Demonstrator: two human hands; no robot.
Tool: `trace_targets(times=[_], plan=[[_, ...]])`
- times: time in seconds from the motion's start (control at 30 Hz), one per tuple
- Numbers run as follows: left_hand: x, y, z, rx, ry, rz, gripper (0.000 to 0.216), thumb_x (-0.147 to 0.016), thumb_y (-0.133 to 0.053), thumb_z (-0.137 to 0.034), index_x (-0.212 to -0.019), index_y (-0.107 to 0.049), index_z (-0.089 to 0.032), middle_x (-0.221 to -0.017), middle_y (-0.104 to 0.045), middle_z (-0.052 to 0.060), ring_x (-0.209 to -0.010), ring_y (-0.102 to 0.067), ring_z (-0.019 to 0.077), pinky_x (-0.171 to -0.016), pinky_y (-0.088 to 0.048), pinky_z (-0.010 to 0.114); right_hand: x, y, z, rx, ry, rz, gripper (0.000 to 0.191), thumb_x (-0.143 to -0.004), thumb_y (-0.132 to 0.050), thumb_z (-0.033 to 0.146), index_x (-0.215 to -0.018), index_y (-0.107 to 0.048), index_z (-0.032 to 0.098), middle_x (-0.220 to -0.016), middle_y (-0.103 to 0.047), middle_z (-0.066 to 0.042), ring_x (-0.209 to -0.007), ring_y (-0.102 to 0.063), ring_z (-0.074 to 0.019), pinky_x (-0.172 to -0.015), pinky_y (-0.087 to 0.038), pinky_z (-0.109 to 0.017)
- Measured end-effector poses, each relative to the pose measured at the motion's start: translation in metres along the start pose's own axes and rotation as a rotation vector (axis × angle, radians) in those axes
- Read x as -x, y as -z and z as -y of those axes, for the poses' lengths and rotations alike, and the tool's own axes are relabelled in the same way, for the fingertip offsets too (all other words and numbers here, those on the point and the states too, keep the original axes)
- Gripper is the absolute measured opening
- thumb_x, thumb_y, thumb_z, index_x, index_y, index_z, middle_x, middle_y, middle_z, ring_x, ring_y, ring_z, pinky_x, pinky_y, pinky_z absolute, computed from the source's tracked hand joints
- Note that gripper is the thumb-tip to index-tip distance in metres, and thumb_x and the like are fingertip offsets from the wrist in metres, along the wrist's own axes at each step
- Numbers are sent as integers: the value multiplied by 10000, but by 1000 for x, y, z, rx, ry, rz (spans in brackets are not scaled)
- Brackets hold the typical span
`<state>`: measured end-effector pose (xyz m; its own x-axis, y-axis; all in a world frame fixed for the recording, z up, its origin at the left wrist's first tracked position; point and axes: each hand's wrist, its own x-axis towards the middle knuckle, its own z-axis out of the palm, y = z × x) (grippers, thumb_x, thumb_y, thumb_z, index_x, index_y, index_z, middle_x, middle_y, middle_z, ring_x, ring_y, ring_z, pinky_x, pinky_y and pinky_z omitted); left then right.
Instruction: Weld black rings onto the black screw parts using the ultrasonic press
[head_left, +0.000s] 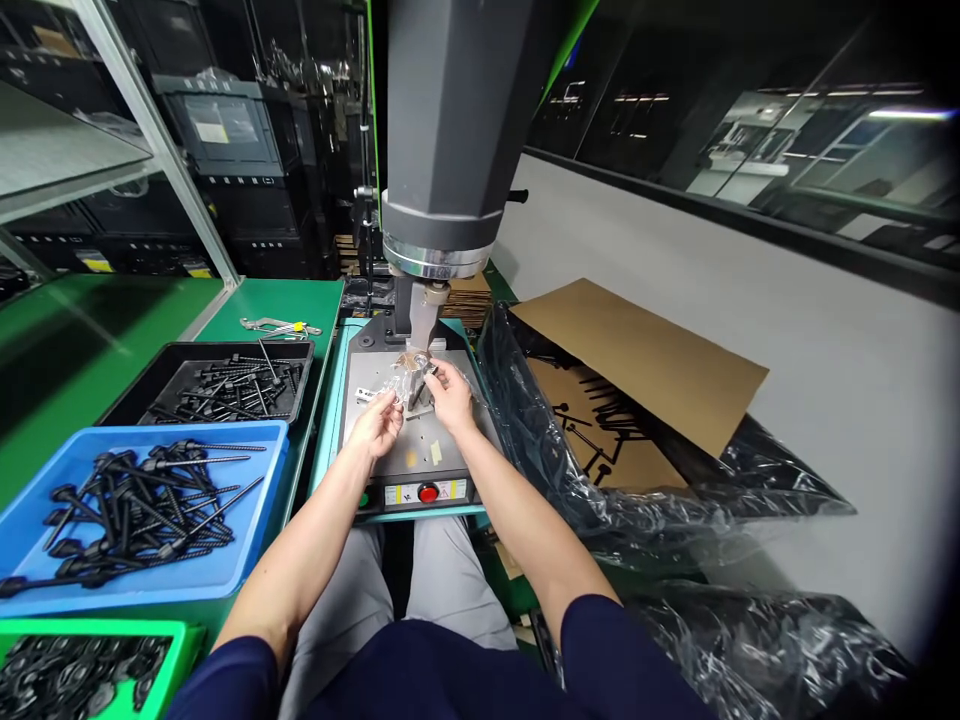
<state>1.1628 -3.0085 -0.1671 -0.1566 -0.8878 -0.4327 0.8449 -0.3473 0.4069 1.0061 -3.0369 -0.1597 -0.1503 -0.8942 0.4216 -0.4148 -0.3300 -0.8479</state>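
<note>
My left hand (380, 420) and my right hand (450, 393) meet over the grey metal plate (420, 455) of a press machine. Both pinch a small clear plastic bag (401, 382) that holds a dark rod-like part (418, 390). The bag lies just under the machine's metal horn (424, 312), which hangs from a big grey head (448, 130). My fingers are closed on the bag's edges. A red button (428, 492) sits at the front of the machine base, close to my wrists.
A blue tray (247, 560) and a black tray (131, 385) of several black screw-like rods stand left on the green bench. A green bin (169, 655) of black parts is at bottom left. An open cardboard box (637, 360) lined with black plastic sits right.
</note>
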Motion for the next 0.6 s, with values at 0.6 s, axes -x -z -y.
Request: trace_targets(times=[0.6], plan=[[-11, -21, -30, -90, -102, 111, 204, -765, -757, -88, -770, -563, -150, -609, -568, -46, -498, -584, 49, -449, -478, 98, -58, -11, -5, -63, -36, 168, 227, -783, -625, 396, -888, -679, 202, -938, -723, -49, -886, -659, -230, -849, -505, -362]])
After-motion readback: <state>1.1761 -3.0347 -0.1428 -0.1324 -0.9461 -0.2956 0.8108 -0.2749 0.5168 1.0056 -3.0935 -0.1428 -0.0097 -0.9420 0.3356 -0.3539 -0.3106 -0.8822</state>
